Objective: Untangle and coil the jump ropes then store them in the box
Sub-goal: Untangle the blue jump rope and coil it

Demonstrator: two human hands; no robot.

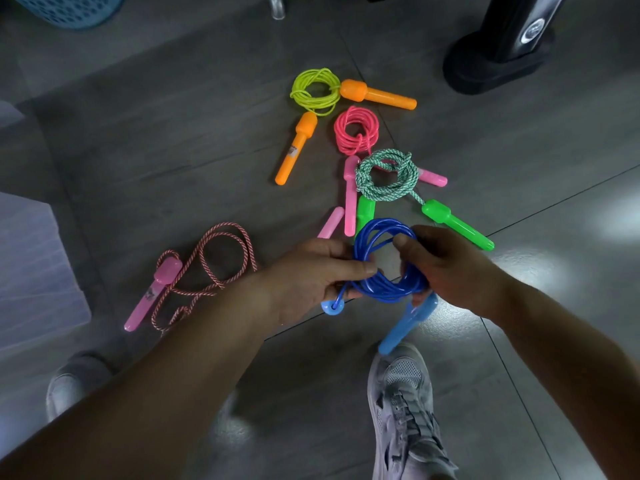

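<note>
I hold a coiled blue jump rope above the floor. My left hand pinches its left side and my right hand grips its right side. One light blue handle hangs below my right hand; the other handle's end shows under my left hand. On the floor lie a coiled yellow-green rope with orange handles, a coiled pink rope with pink handles, and a coiled green-white rope with green handles. A loose pink-white rope with a pink handle lies left, uncoiled.
A translucent plastic box stands at the left edge. A blue perforated basket is at the top left and a black stand base at the top right. My grey shoes are at the bottom on the grey tiled floor.
</note>
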